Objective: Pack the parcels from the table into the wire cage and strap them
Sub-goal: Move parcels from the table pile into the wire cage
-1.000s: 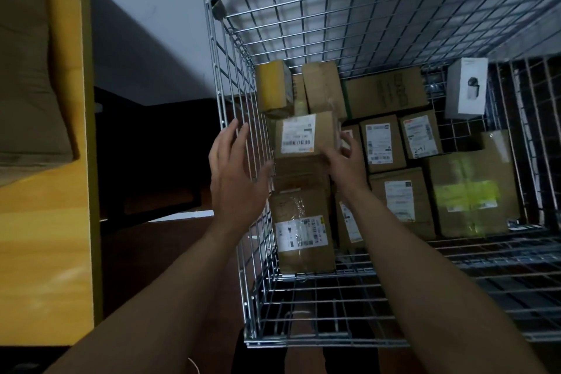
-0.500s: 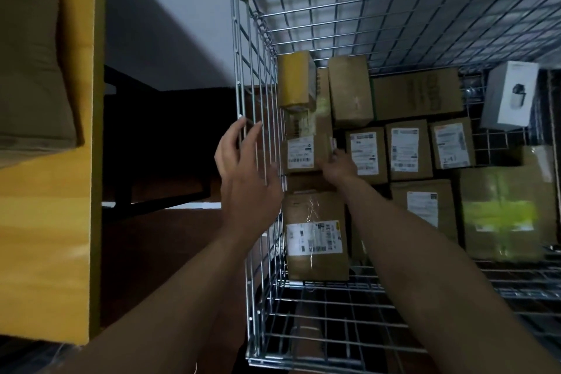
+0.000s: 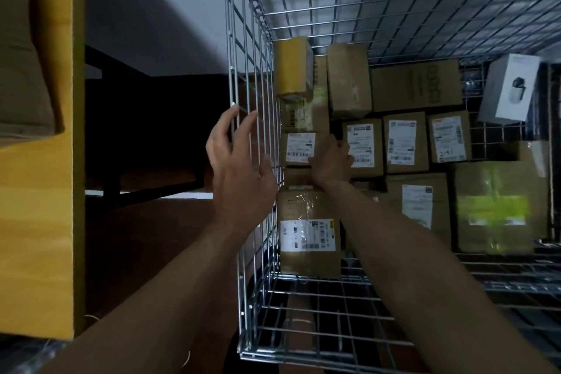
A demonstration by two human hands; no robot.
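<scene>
The wire cage (image 3: pixel 243 70) stands open towards me, with several cardboard parcels stacked against its back. My right hand (image 3: pixel 332 161) reaches inside and grips a small labelled parcel (image 3: pixel 299 147) by its right side, thumb on the label. That parcel sits in the left column, above a larger taped parcel (image 3: pixel 308 234) and under a yellow-taped one (image 3: pixel 293 67). My left hand (image 3: pixel 239 167) is outside the cage's left wall, fingers spread and relaxed against the wires, holding nothing.
A white product box (image 3: pixel 510 89) leans at the upper right inside the cage. A big parcel with green tape (image 3: pixel 498 206) fills the lower right. The yellow wooden table (image 3: pixel 36 222) stands to the left, with brown cardboard (image 3: pixel 21 39) on it.
My right hand has pushed the small labelled parcel deeper into the left column. The view has shifted closer and left; my left hand stays at the cage wall.
</scene>
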